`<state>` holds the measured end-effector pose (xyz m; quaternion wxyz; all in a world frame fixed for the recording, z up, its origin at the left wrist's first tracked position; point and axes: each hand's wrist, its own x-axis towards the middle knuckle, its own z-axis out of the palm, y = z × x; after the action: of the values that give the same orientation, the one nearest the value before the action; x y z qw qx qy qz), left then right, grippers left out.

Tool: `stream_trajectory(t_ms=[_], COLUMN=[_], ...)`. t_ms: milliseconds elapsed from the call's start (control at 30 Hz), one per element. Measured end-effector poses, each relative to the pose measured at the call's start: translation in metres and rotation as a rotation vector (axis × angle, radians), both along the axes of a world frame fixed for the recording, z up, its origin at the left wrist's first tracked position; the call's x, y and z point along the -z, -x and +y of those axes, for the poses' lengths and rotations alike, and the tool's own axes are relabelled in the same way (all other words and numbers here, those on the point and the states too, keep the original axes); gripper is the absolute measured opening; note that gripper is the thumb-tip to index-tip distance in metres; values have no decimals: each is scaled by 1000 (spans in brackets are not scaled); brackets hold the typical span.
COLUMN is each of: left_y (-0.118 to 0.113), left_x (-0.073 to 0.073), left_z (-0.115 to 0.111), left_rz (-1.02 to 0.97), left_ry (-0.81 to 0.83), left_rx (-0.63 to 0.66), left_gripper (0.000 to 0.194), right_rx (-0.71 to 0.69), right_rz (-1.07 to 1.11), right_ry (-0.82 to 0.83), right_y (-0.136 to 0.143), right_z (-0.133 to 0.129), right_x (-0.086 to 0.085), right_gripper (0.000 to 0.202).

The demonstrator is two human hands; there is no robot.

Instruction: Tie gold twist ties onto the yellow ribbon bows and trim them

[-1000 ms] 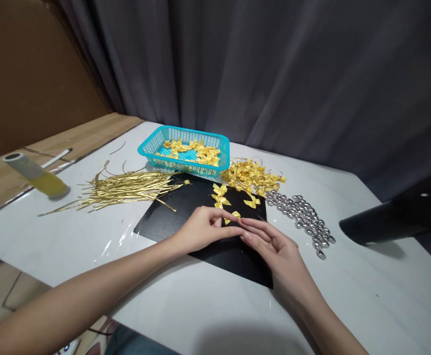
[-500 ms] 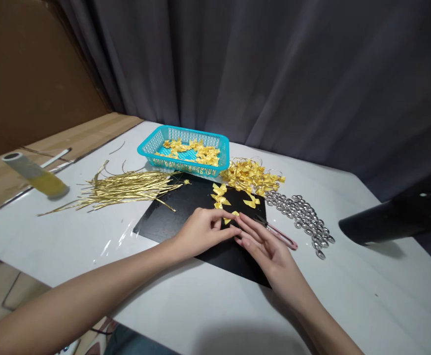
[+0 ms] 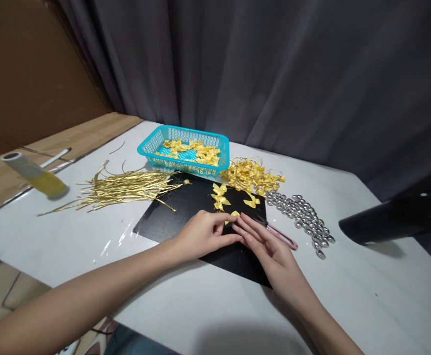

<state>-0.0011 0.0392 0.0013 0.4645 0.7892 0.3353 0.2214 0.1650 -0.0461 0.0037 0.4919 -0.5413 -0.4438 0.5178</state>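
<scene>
My left hand is over the black mat, its thumb and index finger reaching toward the right hand's fingertips. My right hand meets it there with fingers drawn together. Whatever sits between the fingertips is too small or hidden to make out. Just behind them a yellow ribbon bow shows in part; whether a hand touches it I cannot tell. Farther up the mat lie more yellow bows and a separate bow. Pink-handled snips rest beside my right hand, partly covered by it.
A turquoise basket with yellow bows stands at the back. Right of it are a pile of wired bows and silver beads. Gold twist ties lie left, near a tilted bottle. A black cylinder is at right.
Both hands have shifted very slightly toward me and to the right, their fingertips still together. More of the bow behind them shows. Everything else on the table is unmoved.
</scene>
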Motion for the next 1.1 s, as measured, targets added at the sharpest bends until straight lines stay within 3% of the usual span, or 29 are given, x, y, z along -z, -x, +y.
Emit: stream_trajectory(t_ms=[200, 1100], left_y=[-1, -2], left_x=[3, 2], left_z=[-1, 0], left_rz=[0, -15], left_ry=[-56, -51], left_rx=[48, 45], left_gripper=[38, 36], right_rx=[30, 43], right_rz=[-27, -59], right_ry=[-21, -73], right_y=[-1, -5], right_z=[0, 0], right_x=[5, 11], right_gripper=[51, 42])
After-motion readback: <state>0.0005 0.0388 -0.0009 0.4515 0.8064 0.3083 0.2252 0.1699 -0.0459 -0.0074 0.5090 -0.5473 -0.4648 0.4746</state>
